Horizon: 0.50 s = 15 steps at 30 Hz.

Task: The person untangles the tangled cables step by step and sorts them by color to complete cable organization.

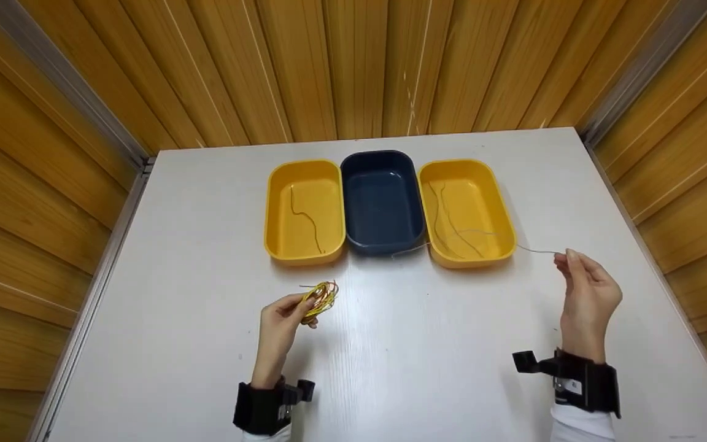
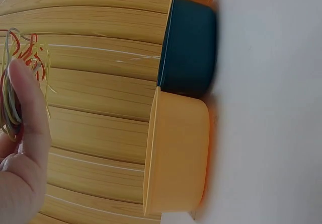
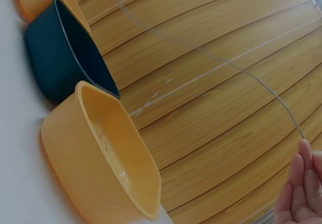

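My left hand (image 1: 284, 322) pinches a looped bundle of thin wires (image 1: 323, 299), yellow and red with some grey strands, above the table in front of the left yellow bin (image 1: 274, 255). Off to the right, my right hand (image 1: 588, 291) pinches one end of a single grey wire (image 1: 537, 250) between thumb and fingertips. That wire stretches leftward above the right yellow bin (image 1: 509, 230), its far end near the dark blue bin's front. In the right wrist view the grey wire (image 3: 274, 94) curves up from the fingertips.
Side by side stand the two yellow bins with the dark blue bin (image 1: 384, 245) between them. One wire (image 1: 305, 214) lies in the left bin, and a couple of wires (image 1: 437, 212) lie in the right. Wood-patterned panels (image 1: 353, 67) enclose the white table (image 1: 206, 245).
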{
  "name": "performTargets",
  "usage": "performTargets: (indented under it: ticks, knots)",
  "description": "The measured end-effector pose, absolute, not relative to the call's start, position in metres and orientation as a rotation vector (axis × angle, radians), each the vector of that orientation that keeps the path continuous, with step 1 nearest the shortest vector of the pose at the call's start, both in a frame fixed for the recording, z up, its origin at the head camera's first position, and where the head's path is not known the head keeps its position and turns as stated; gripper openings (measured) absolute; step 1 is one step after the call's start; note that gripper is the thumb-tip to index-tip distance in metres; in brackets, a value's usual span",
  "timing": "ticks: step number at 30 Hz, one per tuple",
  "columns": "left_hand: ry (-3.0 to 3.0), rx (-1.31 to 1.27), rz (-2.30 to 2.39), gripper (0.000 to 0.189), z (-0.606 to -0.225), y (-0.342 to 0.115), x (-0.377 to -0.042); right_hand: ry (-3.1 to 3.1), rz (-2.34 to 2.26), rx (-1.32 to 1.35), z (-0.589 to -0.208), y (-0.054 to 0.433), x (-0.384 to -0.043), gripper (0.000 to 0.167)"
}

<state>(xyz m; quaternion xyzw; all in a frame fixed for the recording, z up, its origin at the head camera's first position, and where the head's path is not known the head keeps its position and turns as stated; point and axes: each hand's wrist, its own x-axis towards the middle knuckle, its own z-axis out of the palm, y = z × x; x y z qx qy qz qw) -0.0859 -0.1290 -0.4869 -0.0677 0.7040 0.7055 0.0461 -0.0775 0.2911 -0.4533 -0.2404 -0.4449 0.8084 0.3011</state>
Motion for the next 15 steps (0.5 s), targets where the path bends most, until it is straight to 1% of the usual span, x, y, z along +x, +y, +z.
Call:
performTargets:
  ticks: [8,10,13,15]
  knots:
    - [2.135,-0.239,2.166,0.026,-0.489,-0.126,-0.085,-1.044,2.17,-0.626,-0.454,0.29,-0.078,0.004]
    - [2.143,-0.249,2.154,0.027,-0.489,-0.125,-0.085,-1.048,2.161,-0.637,-0.457,0.29,-0.078,0.006]
    - [2.14,-0.259,2.144,0.027,-0.489,-0.124,-0.085,-1.098,2.136,-0.667,-0.461,0.289,-0.079,0.003]
    - [2.142,-0.259,2.135,0.027,-0.49,-0.123,-0.085,-1.148,2.108,-0.69,-0.464,0.288,-0.08,0.004]
